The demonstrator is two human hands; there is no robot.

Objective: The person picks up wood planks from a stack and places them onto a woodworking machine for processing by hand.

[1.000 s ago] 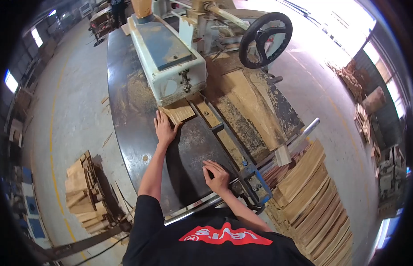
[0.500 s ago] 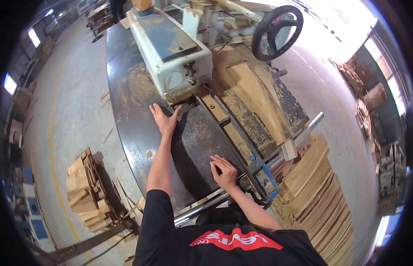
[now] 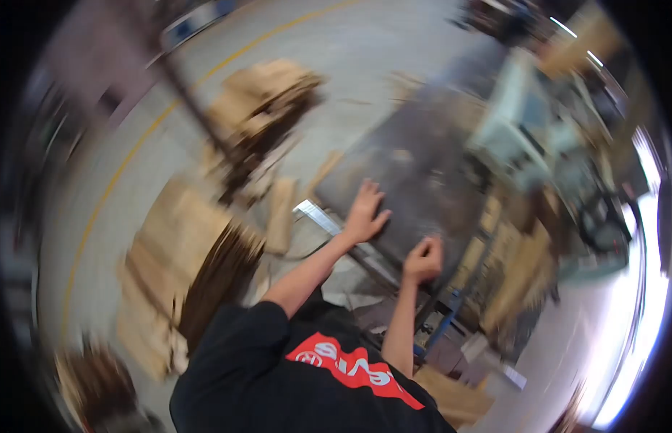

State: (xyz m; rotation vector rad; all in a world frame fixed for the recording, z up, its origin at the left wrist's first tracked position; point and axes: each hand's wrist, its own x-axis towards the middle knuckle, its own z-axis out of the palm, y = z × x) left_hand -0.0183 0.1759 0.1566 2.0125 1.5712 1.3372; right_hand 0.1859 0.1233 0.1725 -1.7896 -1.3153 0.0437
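Observation:
Motion smears this head view. My left hand (image 3: 365, 215) is over the near edge of the dark metal machine table (image 3: 412, 155), fingers spread and thumb apart, with nothing in it. To its right, my right hand (image 3: 424, 260) is curled closed above the same table, near the fence side; I make out nothing in its fingers. Whether either hand touches the surface cannot be told. Beyond my hands stands the pale machine housing (image 3: 513, 133) on the table's far right part.
Stacked wooden boards (image 3: 173, 260) stand on the floor to my left, with another wood pile (image 3: 263, 94) behind. A metal bar (image 3: 318, 216) runs along the table's near edge. At the right are a black handwheel (image 3: 604, 220) and a wood piece (image 3: 520, 274) beside the fence.
My view has swung left, bringing the board stacks in. My left hand has come back from near the housing to the table's near edge. My right hand's fingers are more curled.

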